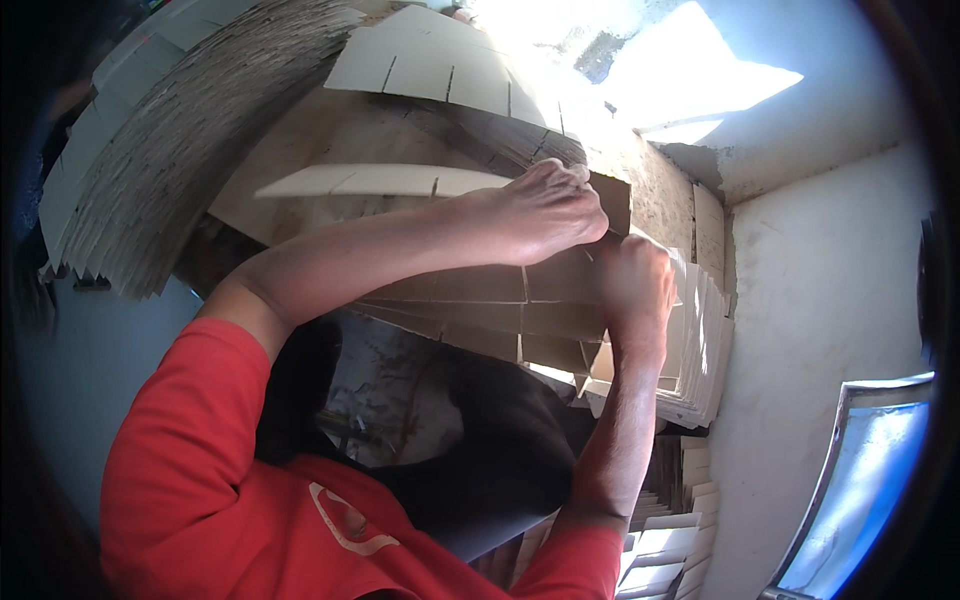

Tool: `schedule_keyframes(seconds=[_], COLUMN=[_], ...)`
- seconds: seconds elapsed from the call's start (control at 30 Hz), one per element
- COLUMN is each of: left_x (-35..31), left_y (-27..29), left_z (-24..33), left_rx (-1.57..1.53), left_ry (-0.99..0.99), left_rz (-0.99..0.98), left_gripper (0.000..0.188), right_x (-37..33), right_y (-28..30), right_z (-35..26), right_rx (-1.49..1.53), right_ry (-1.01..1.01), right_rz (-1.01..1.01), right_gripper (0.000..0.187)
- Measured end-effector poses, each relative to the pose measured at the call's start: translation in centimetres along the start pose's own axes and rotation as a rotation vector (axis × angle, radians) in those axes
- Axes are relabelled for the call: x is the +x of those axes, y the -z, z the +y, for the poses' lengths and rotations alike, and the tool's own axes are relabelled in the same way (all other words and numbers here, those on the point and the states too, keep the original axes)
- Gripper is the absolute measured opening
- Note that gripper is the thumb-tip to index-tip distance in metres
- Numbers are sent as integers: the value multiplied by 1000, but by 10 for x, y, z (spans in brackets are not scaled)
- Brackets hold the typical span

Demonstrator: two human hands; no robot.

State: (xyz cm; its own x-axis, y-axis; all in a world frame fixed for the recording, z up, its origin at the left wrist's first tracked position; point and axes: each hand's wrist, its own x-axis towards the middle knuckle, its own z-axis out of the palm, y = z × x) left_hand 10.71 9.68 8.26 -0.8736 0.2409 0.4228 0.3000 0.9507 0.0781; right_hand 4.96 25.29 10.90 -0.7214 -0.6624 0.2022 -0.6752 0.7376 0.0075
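My left hand [555, 205] reaches across to the right, its fingers closed on a slotted cardboard strip [370, 181] that runs behind my wrist. Just below and to the right, my right hand [640, 278] is closed at the end of a cardboard divider grid [480, 290]. This hand is partly blurred, and its fingertips are hidden. The grid is brown, made of crossing strips with narrow slots. A darker brown cardboard flap [612, 200] stands beside both hands.
Tall stacks of cut cardboard [190, 150] rise at the far left. Slotted pale sheets [440, 60] lie at the back. More cardboard pieces [700, 340] stand upright by the right wall [810, 270]. A blue-paned framed panel [860, 480] is at lower right.
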Motion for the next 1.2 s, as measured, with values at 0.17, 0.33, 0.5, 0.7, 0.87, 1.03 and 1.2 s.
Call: schedule_keyframes(seconds=[0.17,0.33,0.5,0.7,0.87,1.03,1.2], left_x=[-10,-27,-89,-118,-64,-47,-59], left_y=[-4,0,25,11,-14,-42,-18], left_z=[-29,-52,-43,-21,-21,-36,-21], left_rx=[-50,-160,-83,-136,-70,-136,-130], left_ry=[71,324,215,113,182,348,218], left_rz=[24,-120,-13,52,39,-243,90], left_gripper=[6,17,15,20,11,18,25], right_x=[50,64,-6,-89,-104,-98,-87], right_y=[-17,-35,-31,-79,-118,-127,-130], right_z=[-4,7,58,178,218,218,241], right_rx=[132,651,301,-203,-294,-406,-314], right_ry=[56,-204,-187,-384,-486,-454,-469], right_rz=[-256,-413,289,259,75,-85,36], right_gripper=[11,8,15,41,65,69,53])
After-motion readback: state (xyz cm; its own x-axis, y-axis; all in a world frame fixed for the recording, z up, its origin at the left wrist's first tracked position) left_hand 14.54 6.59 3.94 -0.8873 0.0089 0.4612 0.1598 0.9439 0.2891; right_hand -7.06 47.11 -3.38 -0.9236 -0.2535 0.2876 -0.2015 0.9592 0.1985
